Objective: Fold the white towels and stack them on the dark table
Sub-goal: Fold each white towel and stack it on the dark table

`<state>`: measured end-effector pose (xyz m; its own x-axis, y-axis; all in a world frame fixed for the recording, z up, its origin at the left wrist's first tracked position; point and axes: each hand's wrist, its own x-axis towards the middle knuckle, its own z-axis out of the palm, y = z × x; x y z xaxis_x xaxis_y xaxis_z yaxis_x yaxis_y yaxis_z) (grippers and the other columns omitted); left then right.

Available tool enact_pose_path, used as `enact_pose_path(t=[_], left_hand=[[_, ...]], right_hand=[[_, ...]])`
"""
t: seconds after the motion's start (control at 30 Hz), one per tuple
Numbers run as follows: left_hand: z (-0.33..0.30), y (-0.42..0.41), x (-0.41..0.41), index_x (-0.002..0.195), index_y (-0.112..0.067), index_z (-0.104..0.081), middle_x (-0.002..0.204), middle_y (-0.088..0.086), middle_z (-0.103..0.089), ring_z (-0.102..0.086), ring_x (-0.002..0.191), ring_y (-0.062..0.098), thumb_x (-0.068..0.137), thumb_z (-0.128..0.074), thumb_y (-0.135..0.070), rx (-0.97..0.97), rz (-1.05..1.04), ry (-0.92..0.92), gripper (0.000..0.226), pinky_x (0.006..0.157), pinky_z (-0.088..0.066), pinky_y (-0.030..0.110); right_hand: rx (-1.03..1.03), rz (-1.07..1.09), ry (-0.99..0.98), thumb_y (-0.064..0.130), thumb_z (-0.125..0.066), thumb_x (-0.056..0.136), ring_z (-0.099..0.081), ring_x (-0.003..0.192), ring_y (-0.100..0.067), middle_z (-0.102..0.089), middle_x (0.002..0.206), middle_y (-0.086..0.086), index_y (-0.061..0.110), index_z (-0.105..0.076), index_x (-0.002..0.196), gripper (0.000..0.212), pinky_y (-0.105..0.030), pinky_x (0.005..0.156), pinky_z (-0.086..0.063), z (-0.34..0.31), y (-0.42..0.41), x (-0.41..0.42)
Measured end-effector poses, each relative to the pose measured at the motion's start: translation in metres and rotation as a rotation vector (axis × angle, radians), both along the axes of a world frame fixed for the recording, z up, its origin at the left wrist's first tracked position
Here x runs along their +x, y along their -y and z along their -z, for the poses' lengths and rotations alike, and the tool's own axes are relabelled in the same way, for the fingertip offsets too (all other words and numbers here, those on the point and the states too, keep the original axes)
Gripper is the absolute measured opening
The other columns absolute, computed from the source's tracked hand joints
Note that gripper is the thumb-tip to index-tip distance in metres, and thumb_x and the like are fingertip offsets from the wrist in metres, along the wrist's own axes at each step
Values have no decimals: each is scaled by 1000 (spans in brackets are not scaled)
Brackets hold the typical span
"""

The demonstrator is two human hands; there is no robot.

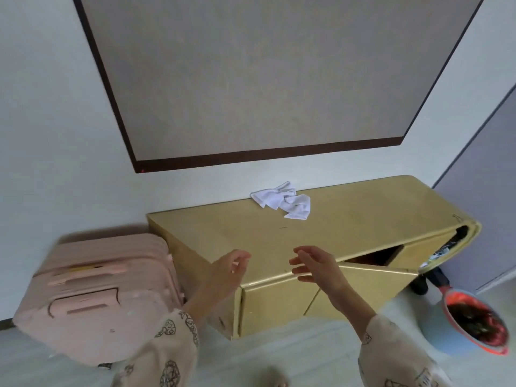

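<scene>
Above the near edge of the yellow cabinet (321, 227), left hand (223, 270) and right hand (317, 268) hover released, fingers loose, grasping nothing, likely poised to reach. White towels (282, 201) lie crumpled far back by the wall; pink suitcase (103, 297) stands left.

Low yellow cabinet (349, 219) against the white wall, standing on a pale floor (293, 347). Crumpled white towels (282, 201) on the cabinet top, near its back edge and touching the wall. Pink suitcase (100, 297) on the floor just left of the cabinet; blue pot with red rim (472, 322) on the floor right of the cabinet.
</scene>
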<state>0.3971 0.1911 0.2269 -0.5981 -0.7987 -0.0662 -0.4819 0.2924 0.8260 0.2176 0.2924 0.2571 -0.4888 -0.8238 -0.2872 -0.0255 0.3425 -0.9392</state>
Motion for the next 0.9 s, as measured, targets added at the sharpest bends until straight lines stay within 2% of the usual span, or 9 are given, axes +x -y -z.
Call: enact_pose_path(t=[0.17,0.3,0.4,0.47,0.6,0.67,0.73,0.83,0.9], left_hand=[[41,66,-71,116,-15,-58,116,0,-62,-58,95,10,97,-43,-21,23,-21,77,25,83,-41,16],[72,113,-131,119,-7,-57,120,7,-62,-59,106,20,97,-45,-19,128,-134,155,29,80,-37,17],[94,133,-174,120,-5,-55,122,9,-61,-59,110,20,95,-42,-30,239,-170,233,38,84,-38,17],[110,145,-201,121,-7,-56,123,7,-61,-58,111,20,96,-44,-25,289,-195,271,33,88,-39,20],[135,169,-241,118,-7,-57,118,5,-62,-58,108,20,97,-43,-24,364,-248,306,30,84,-38,20],[148,179,-248,115,-7,-59,116,6,-64,-60,106,20,96,-45,-24,404,-277,310,29,86,-40,23],[163,186,-249,113,-7,-60,113,7,-64,-60,103,22,95,-47,-21,438,-283,323,26,88,-41,25],[182,193,-246,111,-5,-60,107,3,-63,-61,98,21,94,-48,-13,467,-304,305,22,86,-42,22],[191,197,-244,112,-7,-59,102,-3,-58,-57,93,14,94,-47,-11,486,-321,307,22,84,-42,17]], right_hand=[[96,-18,-14,14,-48,96,-61,72,-18,-67,88,-6,10,-60,106,17,-29,65,-50,43,71,-92],[165,-23,-62,13,-47,95,-57,69,-19,-64,87,-8,8,-59,107,18,-28,62,-47,75,137,-179],[299,-111,-125,12,-49,93,-55,69,-21,-63,87,-10,8,-59,104,16,-30,62,-47,103,179,-227],[385,-211,-213,13,-50,91,-57,76,-24,-63,90,-11,11,-60,102,15,-35,73,-49,123,204,-250],[521,-466,-528,20,-48,94,-55,109,-28,-59,118,-12,7,-51,127,36,-27,84,-39,164,251,-279],[504,-576,-652,20,-47,95,-48,119,-29,-49,132,-12,9,-43,135,42,-31,93,-39,183,268,-280],[445,-666,-757,17,-44,96,-43,124,-27,-41,138,-8,12,-38,138,43,-34,93,-40,201,284,-278],[431,-786,-1059,2,-44,89,-48,112,-28,-47,128,-8,12,-43,133,46,-35,78,-39,221,310,-278],[380,-769,-1232,-3,-65,68,-57,80,-29,-58,97,-11,8,-62,108,42,-33,62,-32,232,324,-282]])
